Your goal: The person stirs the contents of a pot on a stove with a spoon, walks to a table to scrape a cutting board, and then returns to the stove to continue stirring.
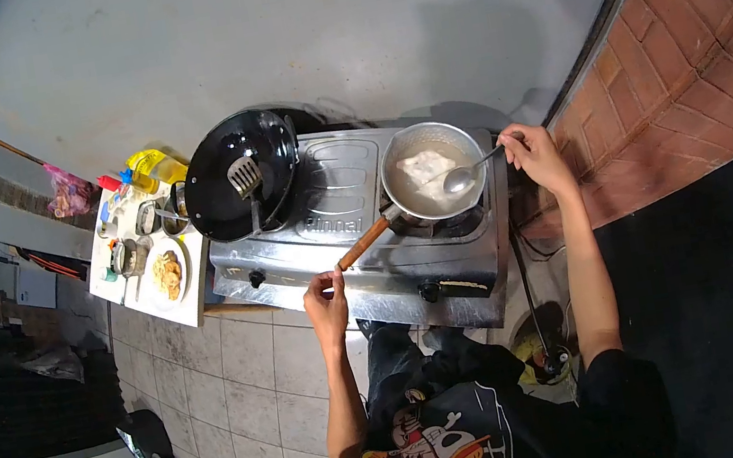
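Note:
My left hand (327, 304) pinches the end of the wooden handle (363, 245) of a saucepan. This metal saucepan (388, 151) sits on the right burner of the stove, with cloudy liquid and a pale white lump (426, 168) inside. In my right hand (535, 156) is a metal spoon (458, 180), held by its handle over the pan's right side, its bowl at the liquid. A black wok (217, 190) stands on the left burner, and a slotted spatula (244, 177) rests in it.
The steel two-burner stove (346, 282) has knobs along its front. At left, a white table (190, 301) bears a plate of food (166, 272), jars and bottles. A grey wall (307, 37) rises behind, a brick wall (650, 79) at right. A gas cylinder (555, 362) stands below right.

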Motion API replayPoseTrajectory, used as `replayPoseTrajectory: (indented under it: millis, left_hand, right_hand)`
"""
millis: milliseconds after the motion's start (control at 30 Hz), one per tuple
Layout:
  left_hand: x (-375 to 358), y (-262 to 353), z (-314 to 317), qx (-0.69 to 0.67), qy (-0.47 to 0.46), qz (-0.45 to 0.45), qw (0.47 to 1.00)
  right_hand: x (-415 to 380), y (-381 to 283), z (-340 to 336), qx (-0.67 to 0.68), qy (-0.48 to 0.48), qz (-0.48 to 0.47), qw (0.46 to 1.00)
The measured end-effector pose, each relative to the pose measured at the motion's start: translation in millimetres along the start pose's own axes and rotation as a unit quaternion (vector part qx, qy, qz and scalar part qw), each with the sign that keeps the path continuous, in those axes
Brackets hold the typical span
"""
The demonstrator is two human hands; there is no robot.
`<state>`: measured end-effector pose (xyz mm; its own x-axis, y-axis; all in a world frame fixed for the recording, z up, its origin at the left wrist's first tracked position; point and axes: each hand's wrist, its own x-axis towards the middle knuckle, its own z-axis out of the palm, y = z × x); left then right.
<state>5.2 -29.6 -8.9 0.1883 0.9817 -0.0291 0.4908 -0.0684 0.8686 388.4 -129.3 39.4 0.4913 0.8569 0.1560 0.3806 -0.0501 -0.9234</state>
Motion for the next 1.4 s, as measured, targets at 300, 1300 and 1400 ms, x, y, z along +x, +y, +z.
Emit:
replayPoseTrajectory:
  millis: [300,1300,1400]
  left_hand:
    - [1,-7,1,0.004,0.006,0.026,1.0]
    - [-5,0,2,0.003,0.012,0.042,0.999]
    - [-5,1,3,-0.001,0.015,0.036,0.999]
  right_hand:
    - [4,6,13,0.029,0.011,0.004,0.999]
    - [-6,12,14,0.075,0.066,0.057,0.993]
    - [-6,10,11,0.073,0.07,0.057,0.993]
